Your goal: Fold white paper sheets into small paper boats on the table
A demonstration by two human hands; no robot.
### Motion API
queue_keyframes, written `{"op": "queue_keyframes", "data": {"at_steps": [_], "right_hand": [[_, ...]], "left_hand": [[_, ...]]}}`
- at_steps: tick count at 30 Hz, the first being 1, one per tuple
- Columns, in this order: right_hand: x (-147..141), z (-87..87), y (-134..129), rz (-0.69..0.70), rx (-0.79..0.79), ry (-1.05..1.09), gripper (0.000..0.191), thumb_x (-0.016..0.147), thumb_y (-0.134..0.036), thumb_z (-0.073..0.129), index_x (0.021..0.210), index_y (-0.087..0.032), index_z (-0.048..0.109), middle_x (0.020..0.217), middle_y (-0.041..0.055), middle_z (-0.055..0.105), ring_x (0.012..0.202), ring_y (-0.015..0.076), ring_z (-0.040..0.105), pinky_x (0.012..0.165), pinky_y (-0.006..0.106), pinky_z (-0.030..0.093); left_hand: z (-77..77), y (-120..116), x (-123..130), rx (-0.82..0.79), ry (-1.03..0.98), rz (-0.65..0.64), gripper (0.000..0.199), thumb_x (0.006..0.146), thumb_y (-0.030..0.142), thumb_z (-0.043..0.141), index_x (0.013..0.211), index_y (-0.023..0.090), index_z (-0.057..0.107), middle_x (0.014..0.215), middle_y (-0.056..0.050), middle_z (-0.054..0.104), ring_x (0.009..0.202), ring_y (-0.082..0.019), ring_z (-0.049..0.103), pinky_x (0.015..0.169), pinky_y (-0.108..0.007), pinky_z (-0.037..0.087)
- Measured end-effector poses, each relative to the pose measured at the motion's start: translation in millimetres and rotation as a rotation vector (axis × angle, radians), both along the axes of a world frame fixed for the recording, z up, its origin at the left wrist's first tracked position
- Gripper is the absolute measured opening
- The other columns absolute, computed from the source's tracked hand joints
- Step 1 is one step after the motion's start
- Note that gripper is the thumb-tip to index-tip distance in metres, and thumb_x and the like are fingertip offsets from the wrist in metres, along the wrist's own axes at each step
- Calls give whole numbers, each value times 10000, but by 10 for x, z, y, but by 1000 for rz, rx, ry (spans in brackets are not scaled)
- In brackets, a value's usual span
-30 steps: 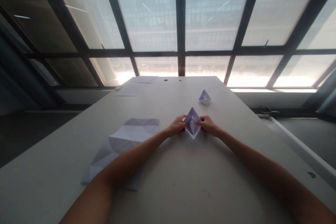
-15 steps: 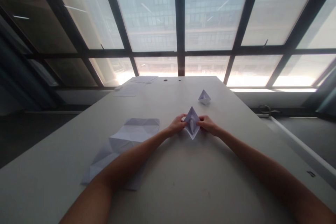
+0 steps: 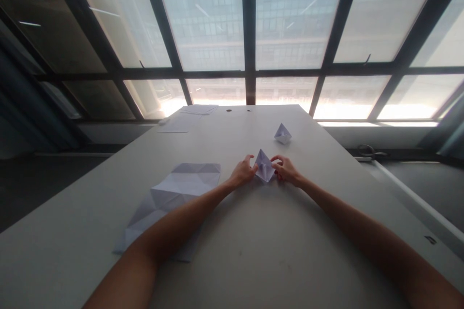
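A folded white paper boat is between my two hands over the table. My left hand touches its left side with the thumb, and its index finger is lifted away from the paper. My right hand pinches the boat's right edge between thumb and fingers. Just beyond them a second folded paper boat rests on the table. Creased white sheets lie to the left, partly under my left forearm.
The long white table reaches toward large windows. Flat white papers lie at its far left. Small dark round spots show near the far edge. A cable is beyond the right edge.
The held paper boat has turned and tilted slightly. The left index finger has lifted off it, and the right fingers have shifted at its edge. The other boat stays put.
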State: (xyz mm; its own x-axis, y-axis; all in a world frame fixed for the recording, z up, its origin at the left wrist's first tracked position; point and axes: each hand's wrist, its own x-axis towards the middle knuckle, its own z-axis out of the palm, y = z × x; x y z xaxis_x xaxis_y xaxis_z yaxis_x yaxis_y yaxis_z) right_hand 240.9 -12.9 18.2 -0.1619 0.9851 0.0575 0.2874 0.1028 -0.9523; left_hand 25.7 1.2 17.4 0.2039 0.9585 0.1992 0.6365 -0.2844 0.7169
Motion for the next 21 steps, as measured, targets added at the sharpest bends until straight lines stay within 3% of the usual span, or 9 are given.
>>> {"op": "queue_keyframes", "data": {"at_steps": [6, 9, 14, 21], "right_hand": [[143, -136, 163, -217, 332, -73, 238, 767, -381, 527, 652, -178, 574, 539, -19, 518, 500, 127, 464, 475, 238, 350], [159, -87, 159, -265, 453, -98, 257, 783, -368, 522, 619, -178, 575, 570, -3, 540, 561, 140, 478, 535, 252, 366], [57, 75, 86, -119, 466, -291, 276, 834, -383, 549, 690, -173, 656, 607, 4, 607, 565, 134, 501, 546, 244, 344], [3, 192, 76, -14, 397, -515, 251, 796, -355, 610, 649, -162, 677, 567, 8, 620, 529, 121, 486, 524, 240, 305]], "left_hand": [[14, 20, -84, 104, -20, 79, 394, 974, 335, 416, 1300, 158, 549, 585, 34, 529, 576, -170, 528, 629, -261, 376], [-22, 50, -85, 115, -84, 86, 383, 978, 333, 394, 1271, 156, 566, 533, 62, 468, 518, -150, 479, 580, -247, 341], [-74, 47, -51, 95, -127, -11, 447, 946, 373, 443, 1324, 152, 526, 526, 78, 501, 487, -126, 474, 542, -226, 328], [-97, 39, -46, 62, -197, -126, 539, 901, 383, 505, 1383, 142, 470, 576, 64, 583, 505, -117, 503, 535, -209, 356]]}}
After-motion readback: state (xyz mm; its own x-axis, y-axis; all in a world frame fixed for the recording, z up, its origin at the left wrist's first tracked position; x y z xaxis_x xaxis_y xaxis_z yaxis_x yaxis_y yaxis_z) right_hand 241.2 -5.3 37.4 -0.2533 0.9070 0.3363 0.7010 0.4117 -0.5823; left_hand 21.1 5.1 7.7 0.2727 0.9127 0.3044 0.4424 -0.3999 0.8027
